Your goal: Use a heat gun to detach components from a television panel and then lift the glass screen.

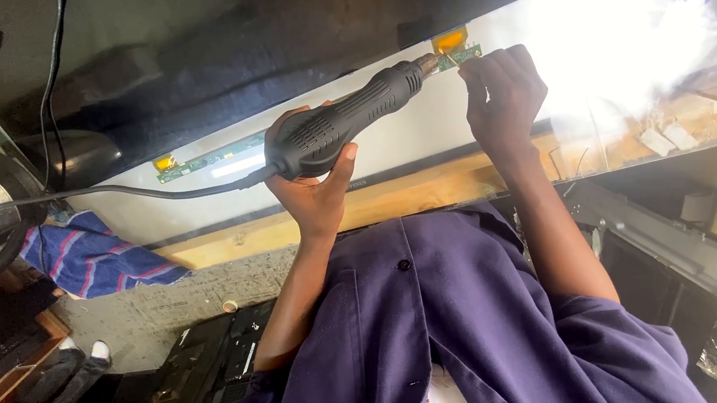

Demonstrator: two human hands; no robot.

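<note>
Black hot-air gun [342, 122] gripped around its ribbed body by the left hand [311, 178], fingers wrapped over the top and thumb below; its cable [112, 192] trails off to the left. Metal nozzle tip meets a narrow green circuit strip [460, 58] at the edge of a large flat display panel [421, 125]. The right hand [502, 96] sits just right of the nozzle, fingertips pinched together on that strip beside an amber flex tab [450, 39]. Purple shirt [458, 323] fills the foreground; a striped cloth [87, 254] lies on the counter at left.
</note>
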